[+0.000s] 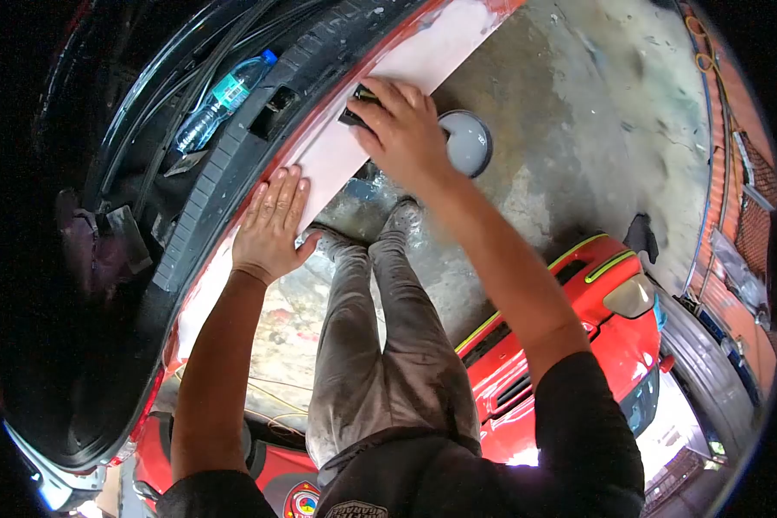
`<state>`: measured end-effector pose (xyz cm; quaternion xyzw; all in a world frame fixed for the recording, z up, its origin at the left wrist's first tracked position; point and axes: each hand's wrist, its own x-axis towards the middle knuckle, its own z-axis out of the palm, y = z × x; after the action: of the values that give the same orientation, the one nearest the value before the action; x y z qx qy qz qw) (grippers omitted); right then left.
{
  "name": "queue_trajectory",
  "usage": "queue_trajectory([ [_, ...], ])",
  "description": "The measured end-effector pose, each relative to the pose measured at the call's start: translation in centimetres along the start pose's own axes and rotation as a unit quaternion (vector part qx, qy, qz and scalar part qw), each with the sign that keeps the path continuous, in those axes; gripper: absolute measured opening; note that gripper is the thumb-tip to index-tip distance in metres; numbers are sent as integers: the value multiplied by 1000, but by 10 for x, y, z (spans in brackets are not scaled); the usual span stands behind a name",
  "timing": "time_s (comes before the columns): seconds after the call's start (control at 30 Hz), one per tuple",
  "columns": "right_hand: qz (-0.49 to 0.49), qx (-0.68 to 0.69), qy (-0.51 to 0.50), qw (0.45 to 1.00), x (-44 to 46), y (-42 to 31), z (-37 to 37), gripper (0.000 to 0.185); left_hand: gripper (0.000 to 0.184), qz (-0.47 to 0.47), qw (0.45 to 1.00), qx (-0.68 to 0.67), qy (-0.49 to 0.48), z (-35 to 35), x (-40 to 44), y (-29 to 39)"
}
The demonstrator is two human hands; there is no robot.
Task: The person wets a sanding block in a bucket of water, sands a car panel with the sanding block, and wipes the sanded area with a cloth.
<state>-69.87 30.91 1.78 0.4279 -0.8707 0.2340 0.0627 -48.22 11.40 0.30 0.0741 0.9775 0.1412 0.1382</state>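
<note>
A car's rear panel (341, 155), red at its edges and coated pale pink-white, runs diagonally in front of me. My left hand (270, 226) lies flat on the panel with its fingers stretched out, holding nothing. Farther up the same panel, my right hand (406, 134) is closed around a small black sanding block (360, 105) that rests against the coated surface. The fingers and palm hide part of the block, and its underside is out of sight.
A plastic water bottle (226, 99) lies inside the open car, behind the black sill trim (224, 173). On the concrete floor a bucket (468, 145) of greyish liquid stands beyond my right forearm. A red car (570, 319) is behind me to the right.
</note>
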Motion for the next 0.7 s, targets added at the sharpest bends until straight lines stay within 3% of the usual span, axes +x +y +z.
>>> queue_trajectory([
  [0.07, -38, -22, -14, 999, 23, 51, -9, 33, 95, 2, 1000, 7, 9, 1, 2, 0],
  [0.1, 13, -32, 33, 999, 33, 75, -10, 31, 95, 3, 1000, 7, 8, 2, -2, 0],
  [0.17, 69, -16, 77, 995, 31, 58, -4, 33, 94, 6, 1000, 14, 16, 0, 2, -1],
  [0.3, 27, 25, -3, 999, 4, -10, 1, 35, 86, -1, 999, 9, 31, 0, 1, 0],
  [0.37, -39, 16, 1, 999, 13, 26, 2, 36, 85, -1, 999, 10, 39, 1, 3, 0],
  [0.43, 19, 2, 30, 999, 33, 65, -8, 36, 85, -4, 999, 6, 36, 1, -2, 1],
  [0.47, 38, -4, 68, 997, 34, 66, -4, 38, 85, -5, 999, 4, 35, 0, -1, 0],
  [0.57, 41, -4, 55, 998, 10, 10, 13, 37, 84, 2, 999, 2, 51, 2, 2, -1],
  [0.6, 19, 42, 2, 999, 7, -12, 2, 34, 84, 5, 998, 1, 57, 3, 0, -1],
  [0.7, -29, 37, -28, 999, 17, 25, -5, 35, 85, -2, 999, -7, 45, 4, -1, -2],
])
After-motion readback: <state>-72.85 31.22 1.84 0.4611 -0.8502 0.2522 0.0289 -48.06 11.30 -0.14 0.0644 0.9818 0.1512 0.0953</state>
